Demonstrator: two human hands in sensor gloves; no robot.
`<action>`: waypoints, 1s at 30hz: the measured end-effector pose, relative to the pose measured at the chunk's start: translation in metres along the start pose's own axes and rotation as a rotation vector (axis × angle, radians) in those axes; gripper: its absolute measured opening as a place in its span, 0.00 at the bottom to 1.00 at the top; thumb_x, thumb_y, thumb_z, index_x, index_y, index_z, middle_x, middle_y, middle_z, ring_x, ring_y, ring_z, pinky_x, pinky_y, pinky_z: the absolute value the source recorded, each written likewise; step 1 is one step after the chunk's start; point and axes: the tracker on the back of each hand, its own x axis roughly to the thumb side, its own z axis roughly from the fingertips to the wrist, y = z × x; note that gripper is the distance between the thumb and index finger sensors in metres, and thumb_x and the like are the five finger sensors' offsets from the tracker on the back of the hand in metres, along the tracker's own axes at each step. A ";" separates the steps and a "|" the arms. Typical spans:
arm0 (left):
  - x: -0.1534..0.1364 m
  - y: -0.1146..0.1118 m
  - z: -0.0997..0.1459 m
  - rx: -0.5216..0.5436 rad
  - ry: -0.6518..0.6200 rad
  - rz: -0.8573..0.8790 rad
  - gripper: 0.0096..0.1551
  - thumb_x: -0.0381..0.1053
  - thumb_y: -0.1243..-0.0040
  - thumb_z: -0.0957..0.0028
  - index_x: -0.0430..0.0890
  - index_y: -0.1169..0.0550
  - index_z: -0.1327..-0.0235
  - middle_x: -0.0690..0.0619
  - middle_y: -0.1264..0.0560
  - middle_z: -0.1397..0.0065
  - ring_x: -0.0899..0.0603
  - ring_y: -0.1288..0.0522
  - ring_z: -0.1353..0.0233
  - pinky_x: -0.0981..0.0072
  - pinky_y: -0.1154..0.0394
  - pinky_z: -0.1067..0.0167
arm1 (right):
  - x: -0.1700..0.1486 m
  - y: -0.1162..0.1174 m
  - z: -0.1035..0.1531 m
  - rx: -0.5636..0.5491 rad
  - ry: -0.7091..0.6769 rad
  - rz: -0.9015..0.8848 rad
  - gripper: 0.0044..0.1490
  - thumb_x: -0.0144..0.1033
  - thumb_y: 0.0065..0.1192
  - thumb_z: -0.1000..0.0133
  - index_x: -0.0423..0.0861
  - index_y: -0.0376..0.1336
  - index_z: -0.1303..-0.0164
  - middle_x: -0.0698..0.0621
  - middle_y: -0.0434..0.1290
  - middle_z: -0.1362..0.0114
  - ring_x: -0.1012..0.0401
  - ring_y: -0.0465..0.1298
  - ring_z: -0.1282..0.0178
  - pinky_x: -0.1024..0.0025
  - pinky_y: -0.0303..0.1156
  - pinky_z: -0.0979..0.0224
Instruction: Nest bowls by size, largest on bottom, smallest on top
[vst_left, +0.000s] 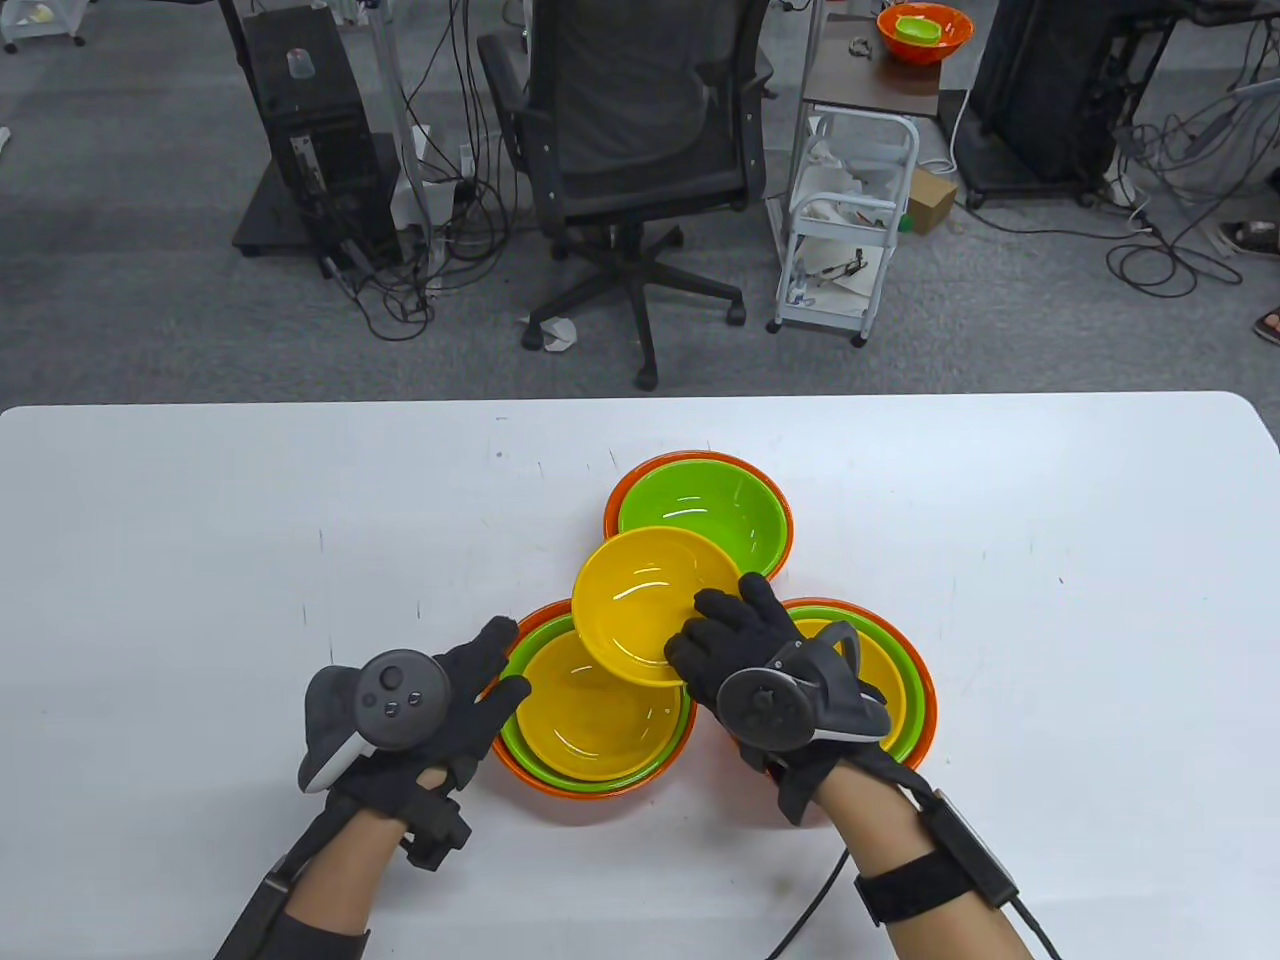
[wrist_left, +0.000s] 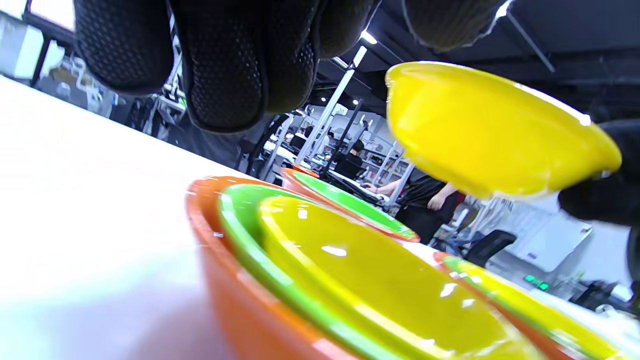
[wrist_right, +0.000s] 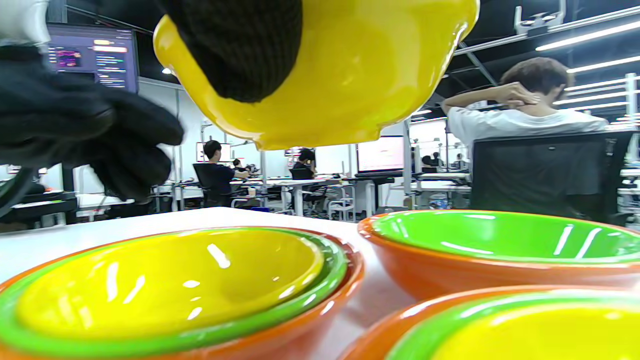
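Note:
My right hand (vst_left: 735, 640) grips the rim of a small yellow bowl (vst_left: 655, 600) and holds it in the air between the three stacks; it also shows in the left wrist view (wrist_left: 490, 135) and the right wrist view (wrist_right: 350, 75). The near-left stack (vst_left: 590, 715) is orange, green and yellow nested. The far stack (vst_left: 700, 510) is a green bowl in an orange one. The near-right stack (vst_left: 895, 680) is orange, green and yellow, partly hidden by my right hand. My left hand (vst_left: 480, 680) is open with fingers at the left rim of the near-left stack.
The white table (vst_left: 200, 560) runs wide on both sides of the stacks. Beyond its far edge stand an office chair (vst_left: 640, 150), a white cart (vst_left: 850, 220) and another orange and green bowl pair (vst_left: 925, 30) on a small stand.

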 end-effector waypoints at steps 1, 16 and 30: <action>-0.004 0.000 0.002 -0.001 0.001 -0.023 0.40 0.64 0.47 0.45 0.48 0.34 0.21 0.44 0.25 0.27 0.35 0.21 0.30 0.36 0.25 0.34 | -0.005 -0.002 -0.005 -0.005 0.025 0.007 0.27 0.30 0.66 0.47 0.39 0.71 0.37 0.39 0.74 0.31 0.38 0.62 0.22 0.33 0.46 0.22; -0.031 -0.011 0.017 -0.005 0.005 -0.119 0.42 0.67 0.48 0.46 0.50 0.36 0.20 0.44 0.32 0.20 0.32 0.30 0.20 0.28 0.34 0.29 | -0.055 0.002 -0.056 -0.009 0.327 0.036 0.28 0.31 0.67 0.48 0.39 0.71 0.37 0.38 0.75 0.32 0.37 0.64 0.23 0.33 0.48 0.22; -0.036 -0.010 0.016 -0.019 0.002 -0.094 0.43 0.67 0.48 0.46 0.51 0.36 0.19 0.44 0.33 0.19 0.32 0.31 0.19 0.27 0.35 0.29 | -0.082 0.056 -0.083 0.208 0.493 0.079 0.27 0.32 0.68 0.48 0.40 0.72 0.38 0.39 0.77 0.33 0.38 0.65 0.24 0.34 0.51 0.22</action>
